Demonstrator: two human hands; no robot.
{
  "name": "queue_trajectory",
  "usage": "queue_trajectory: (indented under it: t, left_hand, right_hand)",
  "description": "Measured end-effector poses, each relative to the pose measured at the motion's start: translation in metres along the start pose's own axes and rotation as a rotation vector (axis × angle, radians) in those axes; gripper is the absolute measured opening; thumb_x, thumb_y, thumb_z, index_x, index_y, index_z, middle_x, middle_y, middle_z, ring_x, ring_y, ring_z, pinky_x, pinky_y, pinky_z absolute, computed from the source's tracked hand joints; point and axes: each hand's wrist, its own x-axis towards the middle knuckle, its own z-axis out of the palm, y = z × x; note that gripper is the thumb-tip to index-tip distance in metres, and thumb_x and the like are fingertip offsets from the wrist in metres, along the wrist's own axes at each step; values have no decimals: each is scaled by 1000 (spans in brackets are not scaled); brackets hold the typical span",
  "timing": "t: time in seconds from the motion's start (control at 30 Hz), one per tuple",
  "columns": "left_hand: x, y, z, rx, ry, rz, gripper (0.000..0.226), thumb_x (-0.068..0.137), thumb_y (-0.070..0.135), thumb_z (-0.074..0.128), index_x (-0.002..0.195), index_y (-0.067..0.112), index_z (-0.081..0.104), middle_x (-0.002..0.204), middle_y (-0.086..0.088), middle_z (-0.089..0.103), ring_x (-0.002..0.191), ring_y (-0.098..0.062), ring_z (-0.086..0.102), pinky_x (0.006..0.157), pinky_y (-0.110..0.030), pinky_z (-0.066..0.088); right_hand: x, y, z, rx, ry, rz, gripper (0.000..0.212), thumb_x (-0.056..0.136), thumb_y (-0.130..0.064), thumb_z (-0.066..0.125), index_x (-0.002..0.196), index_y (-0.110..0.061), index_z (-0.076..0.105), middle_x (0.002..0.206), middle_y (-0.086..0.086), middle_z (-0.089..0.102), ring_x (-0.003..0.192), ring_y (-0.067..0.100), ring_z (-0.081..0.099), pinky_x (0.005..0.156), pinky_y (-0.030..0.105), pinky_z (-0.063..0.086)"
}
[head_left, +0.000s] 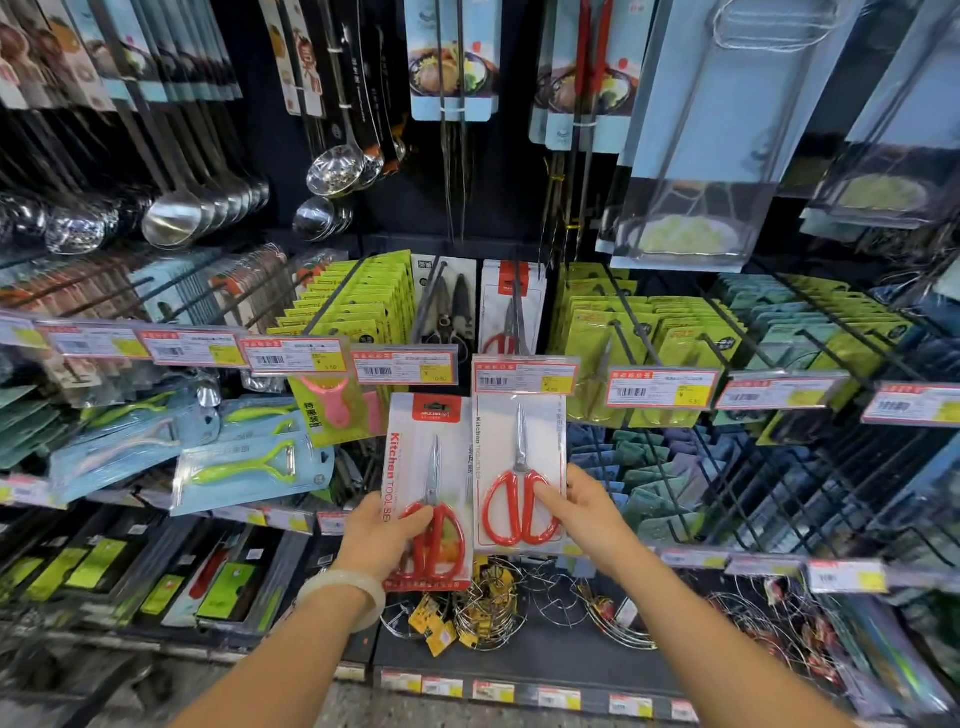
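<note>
Her left hand (376, 540) grips a carded pack of red-handled scissors (430, 488), thumb across the handles, hiding the card's lower left corner. Just beside it, the right hand (582, 512) pinches a second scissors pack (519, 467), whose top edge tucks behind a price tag (524, 375). The small print is unreadable.

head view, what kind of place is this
Most likely a shop's kitchenware aisle: barcoded price labels line the hook rails, ladles hang on pegs, the left hand grips the left scissors pack, and the right hand grips the right scissors pack.
</note>
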Motion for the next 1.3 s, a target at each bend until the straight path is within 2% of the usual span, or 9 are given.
queue_trajectory:
  t: [0.23,0.37,0.43,0.53,0.67,0.93,1.1,1.23,1.3]
  left_hand:
    - [4,-1,8,23,-43,6,20,83,6,69,97,13,57,95,-6,68,81,-17,64,67,-29,52]
    - [0,-3,23,39,-115,12,26,83,7,69,105,12,56,96,-3,68,83,-14,65,63,-24,51]
    - [-3,-2,35,44,-148,29,27,83,8,69,106,13,57,97,-1,68,86,-14,65,66,-24,51]
    - [-5,6,53,14,-173,39,20,84,11,69,99,18,58,100,-4,68,89,-16,65,68,-26,52]
    - [4,28,72,-27,-162,27,27,85,19,68,107,10,56,102,-9,70,88,-24,69,70,-38,57]
    - [16,25,78,37,-154,27,25,87,17,65,108,11,53,98,-3,67,77,-12,63,57,-22,47]
    - [17,25,79,27,-143,46,16,88,14,64,99,14,53,97,-2,66,80,-10,62,59,-21,44]
    - [18,22,78,69,-132,72,22,87,16,65,104,11,51,104,-8,65,91,-21,63,77,-34,50]
    - [21,20,82,58,-125,51,21,87,20,65,101,11,51,103,-10,66,90,-23,64,74,-35,51]
  right_hand:
    - [-17,13,-15,28,42,-41,24,93,-13,54,111,-30,52,110,-3,64,103,13,62,91,32,52]
    - [-31,42,-35,169,155,68,22,93,-10,53,113,-18,55,108,6,67,101,24,65,84,38,56]
    - [-38,53,-45,192,211,113,23,93,-13,53,116,-14,55,108,8,68,99,24,66,75,30,58]
    - [-44,67,-59,148,253,149,27,93,-18,54,118,-9,55,107,11,70,97,25,68,81,36,57]
    - [-50,66,-65,123,252,138,25,93,-21,54,117,-13,56,107,7,70,97,22,68,84,36,55]
    - [-59,65,-64,134,225,102,17,93,-11,52,106,-20,57,108,8,68,99,22,67,75,26,58]
    - [-59,66,-62,95,173,124,22,92,-15,54,114,-20,53,115,9,65,102,22,65,89,41,55]
    - [-55,59,-59,109,180,121,24,93,-16,54,117,-16,53,113,7,67,102,20,66,88,38,56]
    - [-54,55,-58,128,190,117,26,93,-16,54,119,-16,53,111,4,68,101,19,67,88,37,56]
